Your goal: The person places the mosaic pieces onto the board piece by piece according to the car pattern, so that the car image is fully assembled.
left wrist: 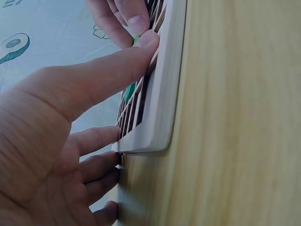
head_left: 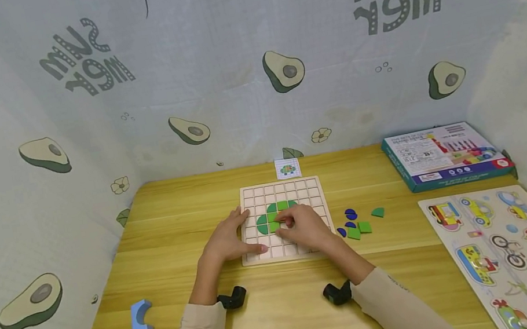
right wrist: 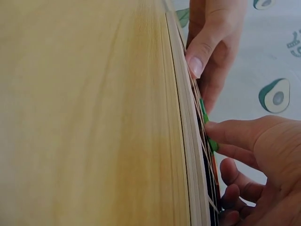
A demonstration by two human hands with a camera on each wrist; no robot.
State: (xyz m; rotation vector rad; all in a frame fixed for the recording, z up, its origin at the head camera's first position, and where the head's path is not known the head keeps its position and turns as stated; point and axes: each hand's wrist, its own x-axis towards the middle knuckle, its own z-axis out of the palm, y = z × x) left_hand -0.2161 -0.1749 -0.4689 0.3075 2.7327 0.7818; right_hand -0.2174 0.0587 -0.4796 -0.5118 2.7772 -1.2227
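Note:
A pale wooden grid board (head_left: 306, 185) lies on the table with green pieces (head_left: 262, 225) set in its middle cells. My left hand (head_left: 228, 240) spreads over the board's left side, its thumb stretched across the lower cells and its fingertips at the left edge. Bent over the middle of the board, my right hand (head_left: 308, 228) pinches a small green piece (right wrist: 213, 144) between thumb and forefinger, low against the grid. The fingers partly hide that piece and the cells beneath. A card (head_left: 288, 168) with a green turtle-like picture lies behind the board.
Loose blue half-rounds (head_left: 350, 213) and green pieces (head_left: 365, 227) lie right of the board. Farther right are a boxed game (head_left: 447, 155) and a vehicle puzzle board (head_left: 514, 238). A blue arch block (head_left: 140, 318) stands at the left.

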